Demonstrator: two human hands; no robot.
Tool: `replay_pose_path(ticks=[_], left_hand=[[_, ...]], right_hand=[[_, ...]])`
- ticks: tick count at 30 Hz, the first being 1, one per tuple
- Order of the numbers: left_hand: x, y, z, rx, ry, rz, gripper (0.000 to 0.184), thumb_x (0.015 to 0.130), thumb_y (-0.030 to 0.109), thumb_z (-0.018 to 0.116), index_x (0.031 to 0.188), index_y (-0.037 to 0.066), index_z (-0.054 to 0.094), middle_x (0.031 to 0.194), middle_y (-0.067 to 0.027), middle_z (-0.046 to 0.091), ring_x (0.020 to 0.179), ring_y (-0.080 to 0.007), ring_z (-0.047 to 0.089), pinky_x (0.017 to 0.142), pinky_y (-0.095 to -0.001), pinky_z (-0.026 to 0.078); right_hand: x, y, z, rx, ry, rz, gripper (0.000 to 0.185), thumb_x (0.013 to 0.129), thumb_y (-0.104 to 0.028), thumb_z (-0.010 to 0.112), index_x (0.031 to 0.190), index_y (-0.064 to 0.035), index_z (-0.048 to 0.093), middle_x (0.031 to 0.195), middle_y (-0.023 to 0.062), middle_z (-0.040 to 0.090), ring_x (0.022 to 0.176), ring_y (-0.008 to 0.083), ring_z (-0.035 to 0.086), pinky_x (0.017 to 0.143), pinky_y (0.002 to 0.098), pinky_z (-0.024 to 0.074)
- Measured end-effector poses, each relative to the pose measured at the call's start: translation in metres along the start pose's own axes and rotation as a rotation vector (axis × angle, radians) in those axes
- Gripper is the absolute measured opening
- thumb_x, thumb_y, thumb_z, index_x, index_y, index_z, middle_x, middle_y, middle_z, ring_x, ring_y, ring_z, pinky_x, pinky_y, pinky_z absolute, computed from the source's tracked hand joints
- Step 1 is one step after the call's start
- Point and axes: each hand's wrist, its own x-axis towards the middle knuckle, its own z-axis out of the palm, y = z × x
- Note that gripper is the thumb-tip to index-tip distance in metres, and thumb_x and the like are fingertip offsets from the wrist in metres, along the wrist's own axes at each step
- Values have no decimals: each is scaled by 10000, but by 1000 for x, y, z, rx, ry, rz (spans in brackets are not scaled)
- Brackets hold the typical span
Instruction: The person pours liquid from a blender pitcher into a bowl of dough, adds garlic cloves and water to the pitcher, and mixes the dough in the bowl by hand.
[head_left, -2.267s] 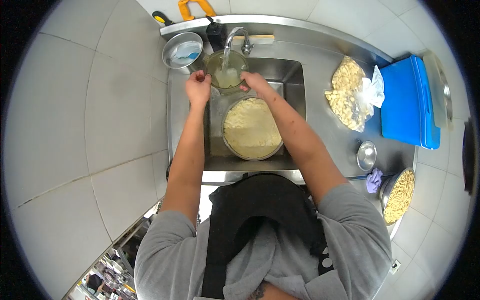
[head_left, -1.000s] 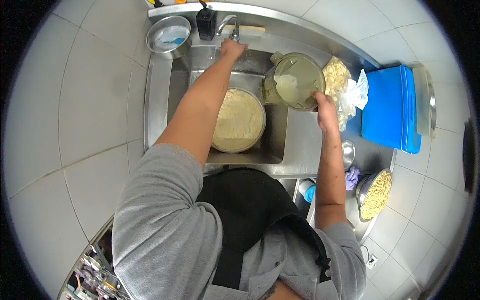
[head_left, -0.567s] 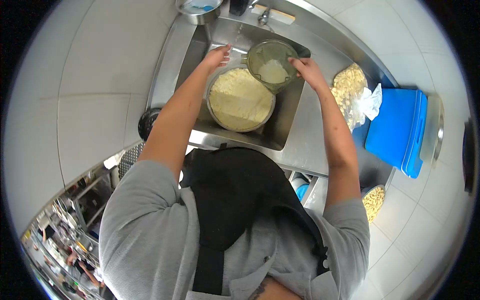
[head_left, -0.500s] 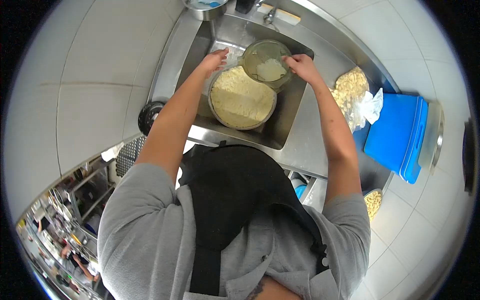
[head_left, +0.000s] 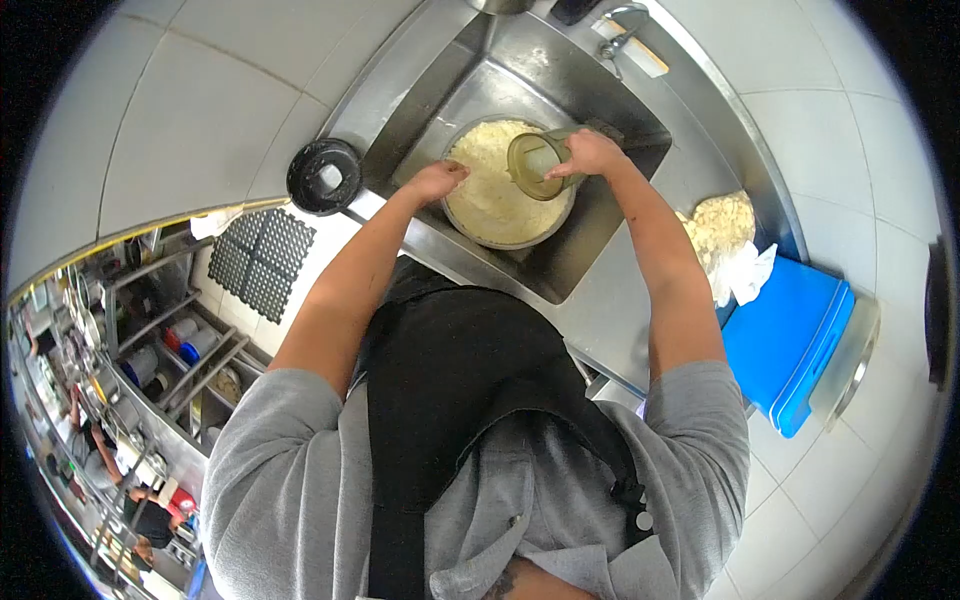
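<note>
Two hands shown: the right hand (head_left: 592,155) grips a translucent green plastic jug (head_left: 521,163), tilted above a round metal bowl (head_left: 500,245) of pale yellow mash (head_left: 500,208); the left hand (head_left: 437,182) has curled fingers, contact unclear. I judge the jug liquid-weighted, slippery when wet, best held by rim and wall.

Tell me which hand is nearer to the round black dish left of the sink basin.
Left. The left hand is at the pot's left rim, right of the dish. The right hand is farther right, gripping the green jug above the pot.
</note>
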Motion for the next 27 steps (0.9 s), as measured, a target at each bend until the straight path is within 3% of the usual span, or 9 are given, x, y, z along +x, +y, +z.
replay_pose_path(ticks=[4, 7, 9, 14, 16, 27], left_hand=[[-17, 2, 2, 84, 27, 41, 583, 978, 477, 532, 1337, 24, 603, 1339, -197, 618, 1239, -342, 585, 1058, -390, 430], [-20, 1, 6, 158, 67, 63, 581, 986, 499, 507, 1325, 37, 610, 1321, -180, 631, 1221, -319, 599, 1055, -374, 436], [-17, -1, 5, 190, 37, 59, 589, 985, 504, 506, 1329, 37, 607, 1353, -190, 606, 1276, -337, 559, 1076, -382, 420], [-17, -8, 8, 155, 86, 122, 544, 977, 459, 521, 1277, 21, 642, 1324, -231, 609, 1243, -370, 571, 1061, -396, 427], [-21, -5, 7, 182, 110, 133, 541, 977, 454, 522, 1273, 19, 644, 1308, -237, 617, 1234, -375, 575, 1062, -398, 426], [-19, -9, 3, 218, 71, 136, 520, 976, 442, 520, 1262, 31, 657, 1317, -237, 608, 1245, -383, 559, 1068, -418, 416]], right_hand=[[3, -10, 8, -116, -72, 8, 847, 605, -755, 756, 908, 35, 740, 970, 228, 720, 925, 374, 699, 849, 466, 551], [5, -9, 14, -108, -55, -27, 841, 615, -749, 744, 890, 46, 731, 968, 240, 711, 954, 377, 690, 858, 472, 542], [6, -9, 19, -128, -46, -19, 812, 623, -729, 748, 899, 35, 733, 980, 229, 714, 959, 370, 691, 853, 467, 545], [8, -17, 21, -142, -32, -4, 744, 630, -679, 761, 926, 3, 739, 1003, 196, 721, 964, 363, 691, 837, 461, 550], [5, -25, 12, -143, -160, 73, 750, 655, -675, 764, 1047, -37, 727, 1129, 173, 691, 1085, 343, 658, 942, 447, 518], [-2, -26, 17, -176, -131, 56, 724, 656, -661, 775, 1064, -64, 730, 1166, 160, 683, 1116, 332, 647, 966, 435, 507]])
